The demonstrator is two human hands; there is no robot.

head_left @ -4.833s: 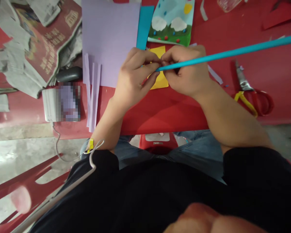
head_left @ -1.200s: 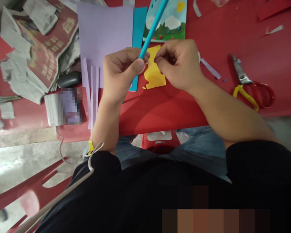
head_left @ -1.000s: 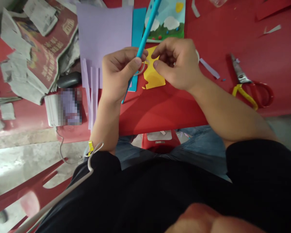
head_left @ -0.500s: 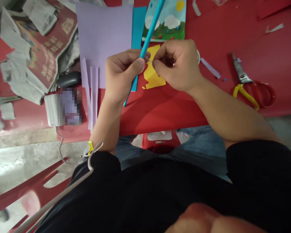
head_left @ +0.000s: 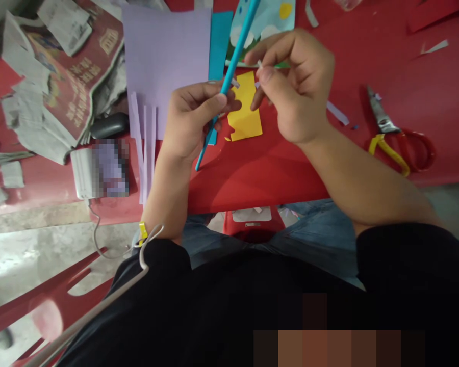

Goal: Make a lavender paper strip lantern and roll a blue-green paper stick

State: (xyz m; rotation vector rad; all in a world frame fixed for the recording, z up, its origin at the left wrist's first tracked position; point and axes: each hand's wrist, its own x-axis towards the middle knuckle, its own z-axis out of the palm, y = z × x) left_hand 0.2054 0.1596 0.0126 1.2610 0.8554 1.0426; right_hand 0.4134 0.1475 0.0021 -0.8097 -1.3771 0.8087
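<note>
My left hand is closed around a thin blue rolled-paper stick, which slants from the upper right down past the palm. A small pale strip shows on the stick by the fingertips. To the right, my right hand pinches a tiny white scrap between thumb and index finger, its other fingers loosely bent. Beneath and between both hands lies a yellow piece of paper with a ragged left edge. Behind the left hand are a lilac sheet and a blue sheet.
Scissors with red and yellow handles lie at the right of the red table. Lilac strips, a black object, a white device and newspapers are on the left. A painted picture is at the back.
My right hand has moved up and away from the stick to the right, carrying the white scrap. My left hand still holds the stick in nearly the same place.
</note>
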